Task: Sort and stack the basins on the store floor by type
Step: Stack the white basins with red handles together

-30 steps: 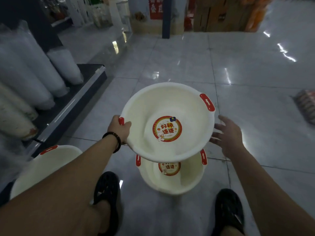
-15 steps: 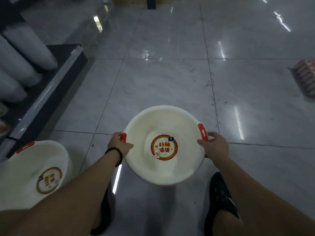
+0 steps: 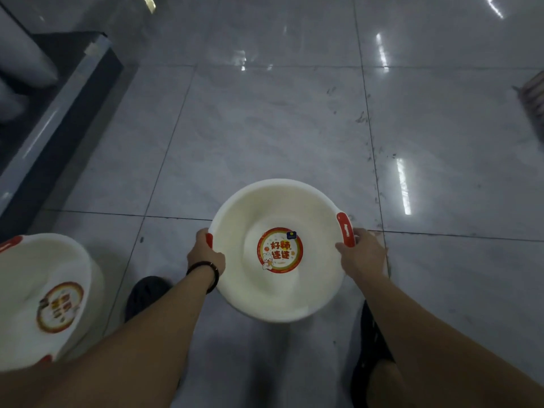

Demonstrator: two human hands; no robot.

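— Why does that cream basin (image 3: pixel 50 293) sit tilted at the far left?

— Probably it starts that type's pile. The left hand (image 3: pixel 206 254) clamps one red handle (image 3: pixel 209 239) of the matching basin (image 3: pixel 273 207) and the right hand (image 3: pixel 363 257) wraps the other, so it hangs level over the floor tiles (image 3: pixel 265 128).

The cream basin (image 3: pixel 282 290) at lower centre has red handles (image 3: pixel 345 229) and a red-and-yellow round sticker (image 3: pixel 279 250), against the grey marbled floor tiles (image 3: pixel 265 128).
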